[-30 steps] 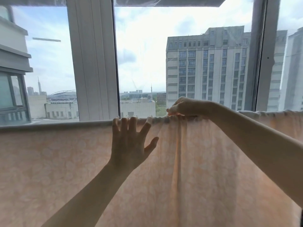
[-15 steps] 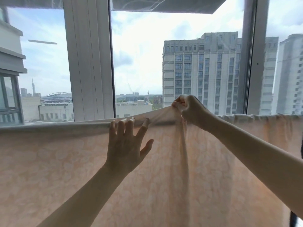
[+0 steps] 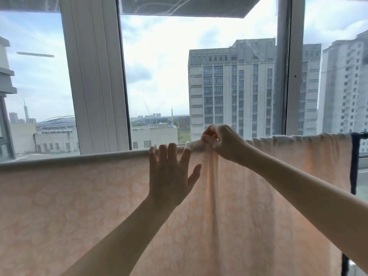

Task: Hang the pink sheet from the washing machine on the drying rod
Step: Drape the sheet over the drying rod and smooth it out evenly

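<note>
The pink sheet, pale with a faint flower pattern, hangs draped over the drying rod, which shows only as a dark end at the right. My left hand lies flat against the sheet with fingers spread, the fingertips at the top fold. My right hand pinches a bunched fold of the sheet at the top edge, just right of the left hand. Vertical creases run down from that pinch.
Tall window frames stand right behind the rod, with glass and city buildings beyond. A dark blue cloth hangs at the sheet's right edge.
My right hand lifted the bunched fold above the rod, then lowered it back to the top edge. The left hand stayed flat on the sheet.
</note>
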Available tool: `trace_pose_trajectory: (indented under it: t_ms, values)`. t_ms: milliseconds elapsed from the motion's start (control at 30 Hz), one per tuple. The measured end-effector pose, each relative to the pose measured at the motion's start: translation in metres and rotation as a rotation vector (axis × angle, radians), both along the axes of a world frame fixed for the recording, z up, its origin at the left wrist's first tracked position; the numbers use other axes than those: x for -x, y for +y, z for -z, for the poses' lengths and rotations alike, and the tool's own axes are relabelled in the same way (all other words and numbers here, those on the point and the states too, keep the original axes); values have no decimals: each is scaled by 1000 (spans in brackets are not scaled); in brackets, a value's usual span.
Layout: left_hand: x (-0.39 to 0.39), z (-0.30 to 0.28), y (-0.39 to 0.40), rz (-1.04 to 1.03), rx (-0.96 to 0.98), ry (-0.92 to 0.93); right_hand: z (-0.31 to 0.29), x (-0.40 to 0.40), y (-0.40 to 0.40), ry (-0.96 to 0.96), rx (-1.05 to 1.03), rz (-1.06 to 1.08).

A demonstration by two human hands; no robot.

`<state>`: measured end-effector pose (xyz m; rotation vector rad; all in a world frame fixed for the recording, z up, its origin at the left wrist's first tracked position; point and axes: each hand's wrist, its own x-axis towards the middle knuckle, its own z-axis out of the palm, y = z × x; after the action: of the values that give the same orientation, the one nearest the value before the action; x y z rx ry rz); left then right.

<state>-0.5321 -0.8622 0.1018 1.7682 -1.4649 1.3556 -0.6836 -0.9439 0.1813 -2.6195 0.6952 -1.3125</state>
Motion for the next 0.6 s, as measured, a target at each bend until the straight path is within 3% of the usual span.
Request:
trace_pose_trajectory:
  t_ms: [167, 333, 600]
  values:
    - [-12, 2, 1, -23, -13, -12, 4, 20, -5, -96, 1, 18]
    - [-14, 2, 1, -34, -21, -3, 14, 27, -8, 36, 42, 31]
    - [-18, 3, -4, -46, 4, -26, 10, 12, -7, 38, 190, 173]
